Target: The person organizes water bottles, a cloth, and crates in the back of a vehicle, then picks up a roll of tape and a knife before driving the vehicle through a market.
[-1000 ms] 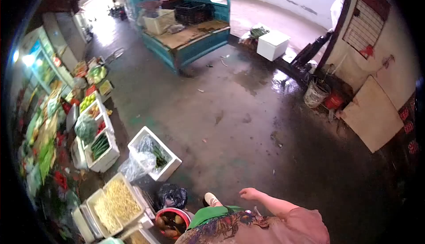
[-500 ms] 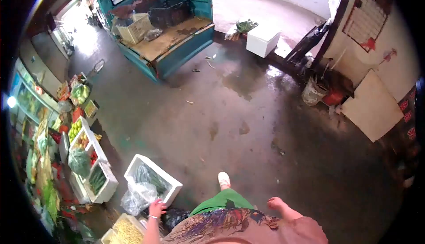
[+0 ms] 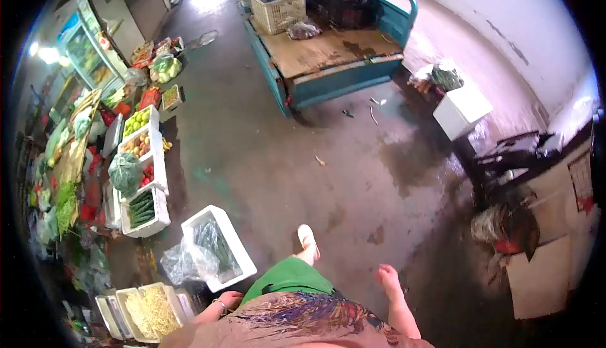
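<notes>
Head view: the fingers of the left hand hang just beside the white foam box of greens, and those of the right hand are loosely bent above the wet floor; whether either set is apart or together, I cannot tell. Neither hand visibly holds anything. Clear plastic drapes the box's side, near a tub of pale strands. Walking seems under way; further steps call for steady footing.
</notes>
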### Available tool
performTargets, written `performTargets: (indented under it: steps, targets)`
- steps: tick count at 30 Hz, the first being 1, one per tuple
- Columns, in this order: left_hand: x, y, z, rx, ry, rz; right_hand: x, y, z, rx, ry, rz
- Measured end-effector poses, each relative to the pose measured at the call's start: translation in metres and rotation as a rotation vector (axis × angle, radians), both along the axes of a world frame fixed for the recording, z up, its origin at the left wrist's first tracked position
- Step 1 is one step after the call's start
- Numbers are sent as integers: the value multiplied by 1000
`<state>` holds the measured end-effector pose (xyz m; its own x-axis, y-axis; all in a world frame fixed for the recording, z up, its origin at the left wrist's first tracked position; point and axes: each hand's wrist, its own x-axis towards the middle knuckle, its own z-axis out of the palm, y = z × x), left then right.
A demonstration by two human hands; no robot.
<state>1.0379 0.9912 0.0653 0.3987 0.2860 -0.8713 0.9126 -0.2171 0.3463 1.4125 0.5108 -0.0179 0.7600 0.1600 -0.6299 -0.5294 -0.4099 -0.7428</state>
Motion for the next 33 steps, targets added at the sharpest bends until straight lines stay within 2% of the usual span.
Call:
performTargets:
  steps: [1,2,3,4,5,6,7,8,9,11,13,15,16,17,19,21,23,24,25,26,28,31,33]
  targets:
    - [6,20,-24,-28,-80,-12,9,-3,-17,0,33,42]
    - [30,36,-29,-28,-43,91,17,-8,-32,-42,-52,220]
    - [53,45,-35,-39,-7,200,21,-17,-54,-27,83,222]
    - [36,78,-104,-82,-275,12,19,-40,-98,-244,-27,596]
    - [101,75,-50,-69,31,484,26,-11,-47,-159,240,253]
    - [129,97,-57,-171,-71,520,45,-9,-28,42,-37,636]
    - [155,118,-64,-270,-171,555,67,4,-27,32,-47,654]
    - [191,131,-63,-174,-155,529,80,4,-53,-50,50,558]
    - [236,136,-17,-118,-199,512,91,14,-70,-121,150,456]
    - [283,162,-12,-118,-211,477,124,60,-25,-96,260,225]
    - [347,185,9,-110,-322,485,174,101,-15,-104,188,236]
    - [382,205,11,-93,-377,500,219,138,9,-34,163,299]
    - [393,206,7,-85,-425,511,247,160,40,-75,103,483]
    - [400,204,-1,-83,-426,524,271,158,26,-76,102,495]
    - [392,209,-20,-129,-423,690,320,172,-8,78,410,113]
    - [377,199,-25,-154,-373,720,373,194,-5,-8,137,448]
    - [371,193,-11,212,-326,244,427,229,-8,-144,280,223]
    - [358,193,-19,157,-301,340,453,235,-27,-110,182,407]
    - [342,192,-25,100,-275,435,470,241,-44,-119,185,415]
    - [329,192,-36,57,-258,521,490,268,-30,-187,157,399]
    - [307,196,-59,46,-215,567,528,329,-12,-249,114,386]
    - [277,218,-103,74,-172,524,548,397,-17,-288,117,466]
    - [276,247,-132,101,-175,426,559,424,-67,256,398,108]
